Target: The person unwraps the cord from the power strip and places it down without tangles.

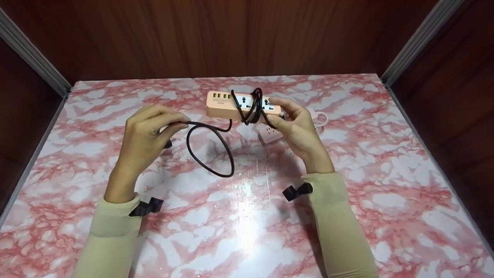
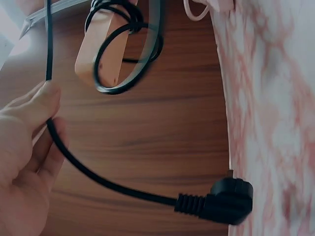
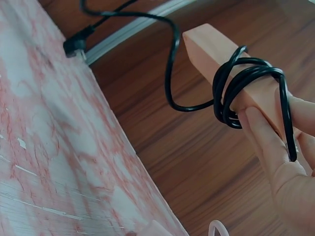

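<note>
My right hand (image 1: 303, 129) grips one end of an orange power strip (image 1: 222, 112) above the table. The strip has USB ports at its left end and white socket faces. Several turns of its black cord (image 1: 256, 106) are wound round the strip's middle. Between thumb and fingers, my left hand (image 1: 148, 129) pinches the loose part of that cord, left of the strip. A free loop of cord hangs between the two hands. Beyond the left hand's pinch, the cord ends in a black plug (image 2: 229, 201), which dangles below that hand.
Behind the right hand, a pale pink socket block (image 1: 269, 133) lies on the red-and-white marbled table (image 1: 216, 239), with a pink cord loop (image 1: 320, 119) beside it. Dark wood panels (image 1: 231, 38) stand at the back and sides.
</note>
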